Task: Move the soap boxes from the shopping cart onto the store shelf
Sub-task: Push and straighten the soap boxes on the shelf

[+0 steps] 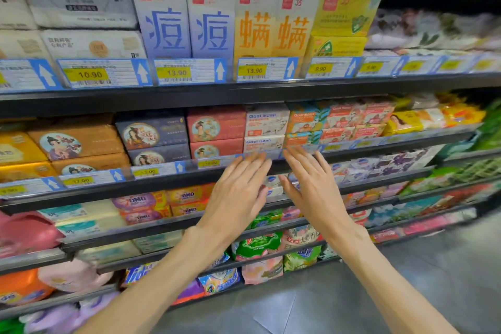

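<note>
Both the left hand (238, 187) and right hand (311, 184) hang flat-fingered and empty just below the stacked white Goat Soap boxes (267, 127), long sides level along the shelf edge (189, 171), seemingly untouched; the cart is unseen.

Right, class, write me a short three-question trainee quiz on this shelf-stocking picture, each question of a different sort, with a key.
1. True or false: the left hand grips a soap box.
2. Multiple choice: the white Goat Soap boxes sit directly right of
A. green bags
B. red boxes
C. yellow boxes with orange characters
3. Fill in: the price tag under the white packs on the top shelf reads ____.

Key
1. False: both the left hand and the right hand are held out with straight fingers, holding nothing.
2. B
3. 10.90
</note>
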A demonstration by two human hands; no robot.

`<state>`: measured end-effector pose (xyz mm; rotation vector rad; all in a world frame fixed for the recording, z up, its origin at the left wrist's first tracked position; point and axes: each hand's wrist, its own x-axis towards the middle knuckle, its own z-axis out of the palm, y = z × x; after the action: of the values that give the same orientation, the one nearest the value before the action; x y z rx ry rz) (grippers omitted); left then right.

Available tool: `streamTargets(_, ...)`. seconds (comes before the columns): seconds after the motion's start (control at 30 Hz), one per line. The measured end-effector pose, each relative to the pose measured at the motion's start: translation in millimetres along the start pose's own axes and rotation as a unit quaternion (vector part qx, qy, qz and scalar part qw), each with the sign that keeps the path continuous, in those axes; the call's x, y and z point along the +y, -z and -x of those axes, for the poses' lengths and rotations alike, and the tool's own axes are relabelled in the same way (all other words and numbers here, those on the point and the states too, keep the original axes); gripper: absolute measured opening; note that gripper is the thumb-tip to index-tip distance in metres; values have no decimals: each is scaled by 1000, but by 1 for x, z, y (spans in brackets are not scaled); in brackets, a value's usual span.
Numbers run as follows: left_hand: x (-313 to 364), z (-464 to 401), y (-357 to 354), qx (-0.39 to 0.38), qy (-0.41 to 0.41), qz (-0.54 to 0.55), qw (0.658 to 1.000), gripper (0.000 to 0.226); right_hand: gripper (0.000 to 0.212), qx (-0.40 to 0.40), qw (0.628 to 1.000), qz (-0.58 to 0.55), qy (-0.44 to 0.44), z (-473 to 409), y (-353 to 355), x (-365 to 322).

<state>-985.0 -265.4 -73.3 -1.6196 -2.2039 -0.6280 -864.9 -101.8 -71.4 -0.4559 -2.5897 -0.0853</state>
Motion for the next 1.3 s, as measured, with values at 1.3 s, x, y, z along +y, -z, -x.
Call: streamTargets(1.3, 45, -47, -25, 29, 158, -116, 980, 42, 38, 22, 997, -52, 46, -16, -5, 69)
